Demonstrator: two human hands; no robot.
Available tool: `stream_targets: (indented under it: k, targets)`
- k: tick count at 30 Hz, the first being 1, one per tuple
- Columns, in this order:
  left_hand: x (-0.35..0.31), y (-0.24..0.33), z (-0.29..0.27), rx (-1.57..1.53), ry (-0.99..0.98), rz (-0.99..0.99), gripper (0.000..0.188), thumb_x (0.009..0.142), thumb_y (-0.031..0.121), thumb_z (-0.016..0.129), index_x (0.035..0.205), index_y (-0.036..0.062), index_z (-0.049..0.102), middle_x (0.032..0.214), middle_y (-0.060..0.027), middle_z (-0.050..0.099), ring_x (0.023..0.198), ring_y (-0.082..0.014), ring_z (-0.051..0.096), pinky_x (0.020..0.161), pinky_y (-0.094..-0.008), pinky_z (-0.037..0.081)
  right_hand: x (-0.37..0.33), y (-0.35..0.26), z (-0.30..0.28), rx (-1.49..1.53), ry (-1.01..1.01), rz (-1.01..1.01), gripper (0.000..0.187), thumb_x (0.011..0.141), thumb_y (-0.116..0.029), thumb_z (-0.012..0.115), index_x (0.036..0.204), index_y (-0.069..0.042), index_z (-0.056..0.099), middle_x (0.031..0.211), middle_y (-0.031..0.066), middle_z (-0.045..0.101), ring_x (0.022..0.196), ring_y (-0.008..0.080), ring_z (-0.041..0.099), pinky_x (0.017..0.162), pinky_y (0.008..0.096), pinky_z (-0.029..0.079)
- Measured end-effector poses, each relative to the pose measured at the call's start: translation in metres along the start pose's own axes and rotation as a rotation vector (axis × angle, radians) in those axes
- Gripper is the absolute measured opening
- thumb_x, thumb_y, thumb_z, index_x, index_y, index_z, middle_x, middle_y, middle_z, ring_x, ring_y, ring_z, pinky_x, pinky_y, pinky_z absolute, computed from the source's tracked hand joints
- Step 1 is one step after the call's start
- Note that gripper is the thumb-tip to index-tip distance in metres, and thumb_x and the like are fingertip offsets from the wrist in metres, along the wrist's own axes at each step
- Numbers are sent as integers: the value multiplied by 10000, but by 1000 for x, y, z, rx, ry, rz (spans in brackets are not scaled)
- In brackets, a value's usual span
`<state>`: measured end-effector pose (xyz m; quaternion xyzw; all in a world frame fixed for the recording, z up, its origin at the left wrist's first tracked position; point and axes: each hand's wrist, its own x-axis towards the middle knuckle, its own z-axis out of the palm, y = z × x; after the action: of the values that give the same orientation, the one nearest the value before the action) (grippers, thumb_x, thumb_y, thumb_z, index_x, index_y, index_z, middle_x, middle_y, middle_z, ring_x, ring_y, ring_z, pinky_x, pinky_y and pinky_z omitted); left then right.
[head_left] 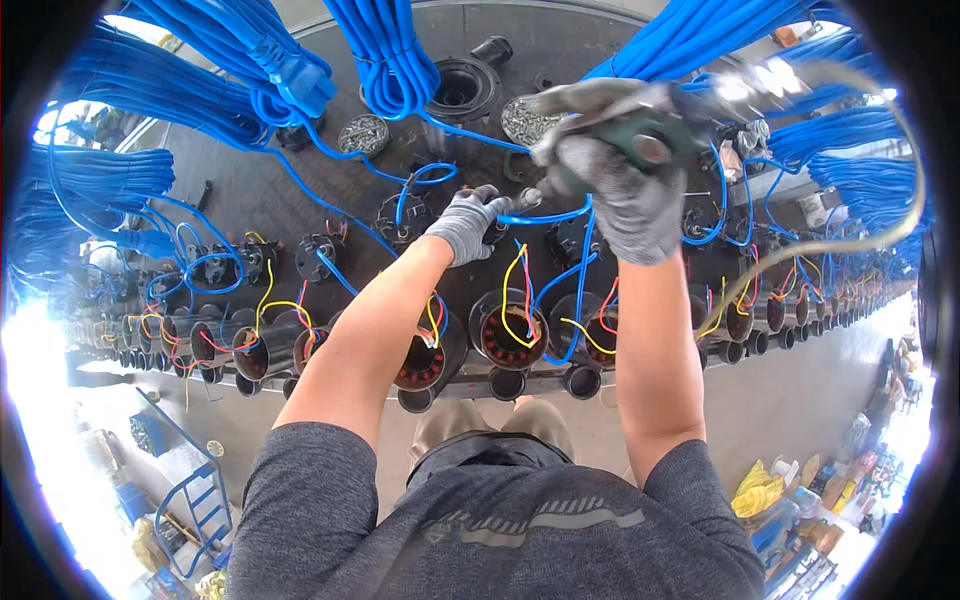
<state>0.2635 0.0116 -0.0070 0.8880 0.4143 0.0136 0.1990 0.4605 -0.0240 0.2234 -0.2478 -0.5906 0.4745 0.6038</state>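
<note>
Blue cable (pixel 545 215) is pinched in your left hand (pixel 465 222) fingers while your right hand (pixel 625 195) grips the power screwdriver (pixel 640 135); fastening underway, next keep the tip square

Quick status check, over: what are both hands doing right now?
Left hand gloved, pinching blue cable at a black part. Right hand gripping green power screwdriver, tip down at it. Hanging blue cable bundles crowd overhead.

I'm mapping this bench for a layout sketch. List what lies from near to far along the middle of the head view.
Dark grey shirt → row of black round motor housings with copper windings → grey-gloved left hand pinching a blue cable → black round flanged socket → hanging coil of blue cable.
</note>
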Motion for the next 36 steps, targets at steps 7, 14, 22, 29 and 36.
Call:
stream_targets:
  k: [7, 14, 22, 29, 36]
  targets:
    - [-5, 13, -14, -61, 34, -7, 879, 629, 192, 866, 1420, 150, 486, 1454, -186, 457, 1334, -414, 450, 1164, -481, 331, -26, -47, -37, 274, 157, -169, 324, 844, -4, 632, 1168, 5, 628, 1099, 208, 685, 872, 298, 717, 886, 537, 569]
    - [-3, 8, -8, -56, -4, -30, 896, 640, 222, 866, 1440, 151, 469, 1477, -197, 436, 1362, -412, 428, 1193, -497, 292, -28, 10, -12, 185, 421, -111, 217, 831, 47, 700, 1029, -15, 639, 929, 170, 718, 692, 231, 681, 628, 367, 578]
    - [-8, -5, -19, -534, 219, 0, 747, 699, 210, 880, 1362, 110, 551, 1329, -164, 569, 1255, -343, 536, 1080, -427, 435, -10, 51, 15, -9, 406, 50, 188, 865, 22, 690, 1041, -29, 646, 902, 124, 702, 705, 180, 676, 578, 296, 551]
    - [-23, 2, -46, -486, 281, 2, 453, 774, 197, 854, 1160, 54, 665, 929, -121, 715, 899, -238, 699, 821, -359, 540, -3, 69, 38, -120, 363, 130, 127, 884, -47, 748, 969, -71, 657, 725, 53, 681, 521, 93, 597, 438, 239, 452]
    - [-20, 1, -45, -564, 119, 12, 366, 894, 56, 678, 1256, 69, 626, 1014, -168, 730, 972, -338, 696, 858, -413, 513, 1, 101, 38, -223, 282, 130, 138, 880, -79, 771, 961, -77, 660, 745, 40, 683, 603, 98, 636, 496, 236, 461]
